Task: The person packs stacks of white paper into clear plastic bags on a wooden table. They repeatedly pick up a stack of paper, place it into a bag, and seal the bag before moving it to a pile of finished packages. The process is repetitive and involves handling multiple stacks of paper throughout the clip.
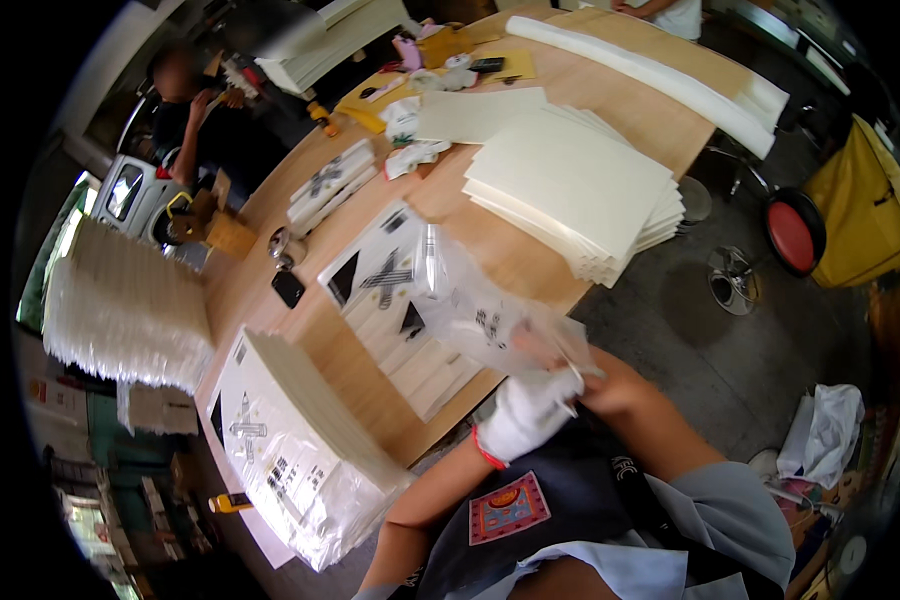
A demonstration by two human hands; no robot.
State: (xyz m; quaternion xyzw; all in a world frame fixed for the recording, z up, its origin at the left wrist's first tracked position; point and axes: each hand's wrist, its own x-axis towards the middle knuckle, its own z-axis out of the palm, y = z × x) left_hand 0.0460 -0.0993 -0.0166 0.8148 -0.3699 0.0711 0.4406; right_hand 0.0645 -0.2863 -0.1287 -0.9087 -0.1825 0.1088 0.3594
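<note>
A clear plastic bag (475, 305) with black print stretches from the table's near edge toward my body. My left hand (525, 415), in a white glove with a red cuff, is closed on the bag's near end. My right hand (550, 350) is at the same end, seen through the film; its fingers are blurred, and I cannot tell whether it is inside or behind the bag. Under the bag's far end lies a flat printed bag (380, 275) with a pencil drawing. Left of it stands a thick stack of packed printed bags (290, 440).
Cream sheets (570, 180) lie piled on the wooden table (435, 200), with a white roll (640, 75) beyond. A phone (288, 289), a tape roll (286, 246) and a wrapped bundle (332, 185) lie leftward. A tall stack (125, 305) stands far left; a red-seated stool (794, 232) right.
</note>
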